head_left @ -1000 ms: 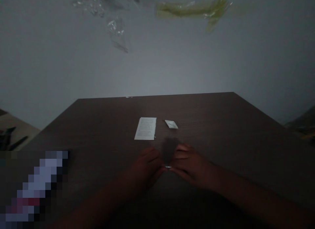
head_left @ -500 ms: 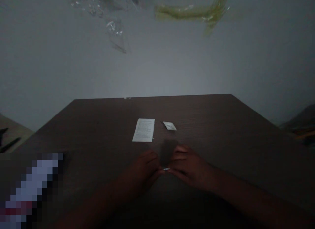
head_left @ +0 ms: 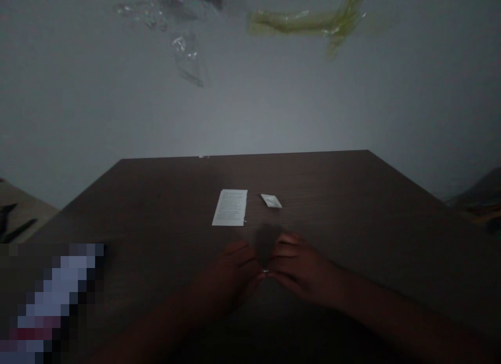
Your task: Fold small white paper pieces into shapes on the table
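Note:
My left hand [head_left: 230,273] and my right hand [head_left: 301,267] meet at the middle of a dark wooden table [head_left: 352,218]. Their fingertips pinch a tiny bright object [head_left: 265,272] between them, and a dark, blurred shape [head_left: 266,241] stands up from the same spot. I cannot make out what that shape is. Just beyond the hands lie a printed white leaflet [head_left: 230,207] and a small white sachet [head_left: 271,201], both flat on the table and untouched.
A pixelated patch [head_left: 50,301] covers the table's near left corner. The grey floor beyond holds crumpled clear plastic [head_left: 183,51] and yellowish plastic wrapping [head_left: 309,20]. Dark furniture shows at both side edges.
The hands stay joined in the same pinch. The view has shifted slightly, nothing else has moved.

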Available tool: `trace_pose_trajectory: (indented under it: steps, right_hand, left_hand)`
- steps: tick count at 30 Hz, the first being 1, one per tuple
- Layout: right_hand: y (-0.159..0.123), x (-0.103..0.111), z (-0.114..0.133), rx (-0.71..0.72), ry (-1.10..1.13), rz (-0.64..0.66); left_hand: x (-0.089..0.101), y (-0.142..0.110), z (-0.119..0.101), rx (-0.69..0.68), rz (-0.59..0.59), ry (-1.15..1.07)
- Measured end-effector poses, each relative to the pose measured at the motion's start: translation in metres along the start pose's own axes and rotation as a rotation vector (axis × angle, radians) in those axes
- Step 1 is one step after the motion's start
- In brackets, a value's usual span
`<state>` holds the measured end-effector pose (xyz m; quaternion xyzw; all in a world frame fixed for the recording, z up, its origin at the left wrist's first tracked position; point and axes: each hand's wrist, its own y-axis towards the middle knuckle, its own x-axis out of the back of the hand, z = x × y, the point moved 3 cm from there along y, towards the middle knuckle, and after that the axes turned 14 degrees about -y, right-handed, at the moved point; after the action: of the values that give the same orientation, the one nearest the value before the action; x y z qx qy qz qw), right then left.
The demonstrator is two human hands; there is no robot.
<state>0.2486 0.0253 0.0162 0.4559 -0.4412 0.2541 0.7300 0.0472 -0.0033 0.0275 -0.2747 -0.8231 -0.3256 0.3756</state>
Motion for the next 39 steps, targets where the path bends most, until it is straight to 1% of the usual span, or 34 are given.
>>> trace_pose_trajectory:
  steps: [6, 11, 17, 23, 26, 29, 32, 36, 39]
  right_hand:
    - [-0.001, 0.002, 0.003, -0.012, -0.048, -0.024]
    - [0.0, 0.005, 0.007, -0.048, -0.054, -0.092]
    - [-0.001, 0.005, 0.008, -0.07, -0.07, -0.07]
    - [-0.001, 0.005, 0.007, -0.066, -0.13, -0.079]
    - [-0.001, 0.004, 0.006, -0.029, -0.108, -0.059]
    - [-0.001, 0.003, 0.005, 0.016, -0.091, -0.025]
    - [0.0, 0.006, 0.005, 0.038, -0.101, -0.015]
    - [0.003, 0.013, 0.003, 0.008, -0.081, -0.017]
    - [0.003, 0.015, 0.001, 0.003, -0.109, -0.016]
  left_hand:
    - [-0.002, 0.001, -0.007, -0.008, -0.01, 0.102]
    - [-0.005, 0.001, -0.008, 0.077, -0.043, 0.179]
    - [-0.006, 0.002, -0.009, 0.057, -0.102, 0.177]
    - [-0.001, 0.001, -0.009, 0.059, -0.076, 0.167]
    - [0.001, 0.001, -0.009, 0.035, -0.063, 0.159]
    - [0.001, 0.002, -0.007, 0.05, -0.057, 0.126]
    - [0.002, 0.001, -0.006, 0.031, -0.044, 0.116]
    - [0.004, -0.001, -0.003, 0.025, -0.075, 0.129]
    - [0.004, -0.001, -0.002, 0.03, -0.053, 0.136]
